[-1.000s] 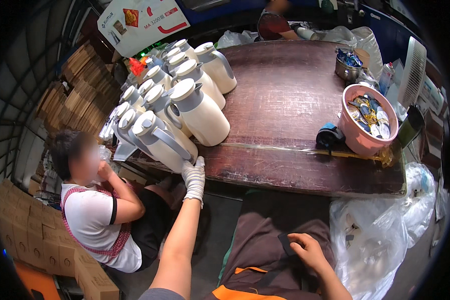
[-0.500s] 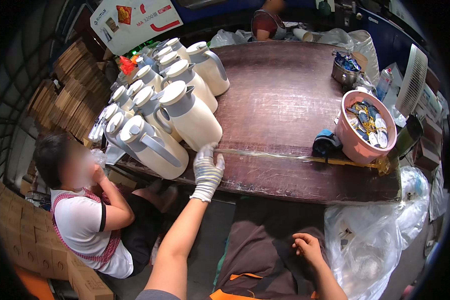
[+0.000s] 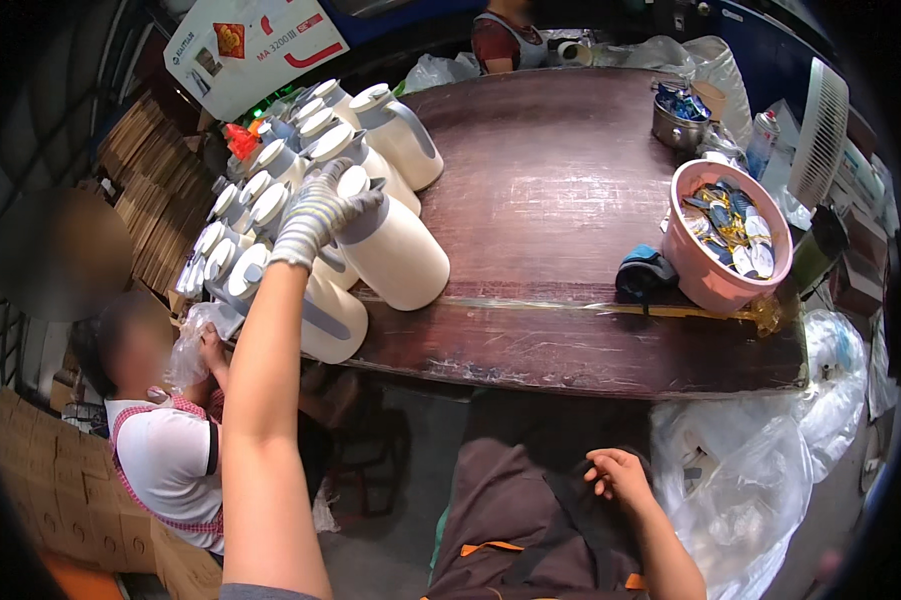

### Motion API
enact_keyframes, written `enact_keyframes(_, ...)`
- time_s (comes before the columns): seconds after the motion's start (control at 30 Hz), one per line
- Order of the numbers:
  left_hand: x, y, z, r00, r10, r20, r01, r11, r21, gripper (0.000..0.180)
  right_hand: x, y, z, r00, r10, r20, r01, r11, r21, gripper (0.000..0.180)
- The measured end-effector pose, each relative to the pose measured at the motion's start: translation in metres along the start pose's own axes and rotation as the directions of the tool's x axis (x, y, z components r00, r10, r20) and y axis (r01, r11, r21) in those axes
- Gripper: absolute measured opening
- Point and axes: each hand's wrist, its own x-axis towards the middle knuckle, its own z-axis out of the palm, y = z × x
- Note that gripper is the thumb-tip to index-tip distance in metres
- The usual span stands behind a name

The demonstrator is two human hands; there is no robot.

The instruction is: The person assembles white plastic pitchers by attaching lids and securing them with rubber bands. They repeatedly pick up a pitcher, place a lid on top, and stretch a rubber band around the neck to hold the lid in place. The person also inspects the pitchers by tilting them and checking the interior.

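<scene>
My left hand [image 3: 317,212], in a striped knit glove, is closed over the upper part of a cream insulated jug [image 3: 395,255] with a grey collar, hiding its handle and part of its lid. This jug stands on the brown table [image 3: 540,200] at the front right of a group of similar jugs. Another cream jug [image 3: 332,325] sits to the left, near the table's front edge, partly behind my forearm. My right hand [image 3: 618,474] is bare and holds nothing; its loosely bent fingers hang over my brown apron [image 3: 520,500].
A pink tub [image 3: 685,235] of small dark and white parts, a blue-black pouch [image 3: 645,275] and a metal pot [image 3: 678,133] stand on the right. A person [image 3: 165,450] sits at left with a plastic bag. Clear plastic bags [image 3: 730,490] lie at lower right.
My left hand has moved from the jug's base up to its top and closed there. The jug has shifted slightly right and nearer. The seated person has lowered the plastic bag.
</scene>
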Motion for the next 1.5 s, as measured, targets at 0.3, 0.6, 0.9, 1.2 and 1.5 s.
enact_keyframes(0.3,-0.151,0.084,-0.017,0.846,0.303,0.438,0.141,0.665,-0.733,0.065,-0.081,-0.102,0.07,0.688,-0.718,0.101,0.705,0.629,-0.328,0.093)
enact_keyframes(0.6,-0.238,0.071,0.107,0.573,0.26,0.777,0.254,0.845,-0.471,0.072,-0.065,-0.061,0.09,0.915,-0.192,0.355,0.327,0.867,-0.376,0.097)
enact_keyframes(0.9,-0.24,0.067,0.133,0.518,0.319,0.793,0.255,0.828,-0.5,0.077,-0.068,-0.051,0.1,0.941,-0.186,0.281,0.276,0.904,-0.327,0.094)
enact_keyframes(1.2,-0.244,0.064,0.138,0.547,0.32,0.773,0.279,0.801,-0.53,0.079,-0.064,-0.048,0.089,0.925,-0.182,0.333,0.28,0.921,-0.272,0.093)
enact_keyframes(1.5,-0.245,0.065,0.139,0.576,0.387,0.72,0.138,0.822,-0.552,0.077,-0.067,-0.039,0.09,0.93,-0.217,0.297,0.317,0.884,-0.344,0.091)
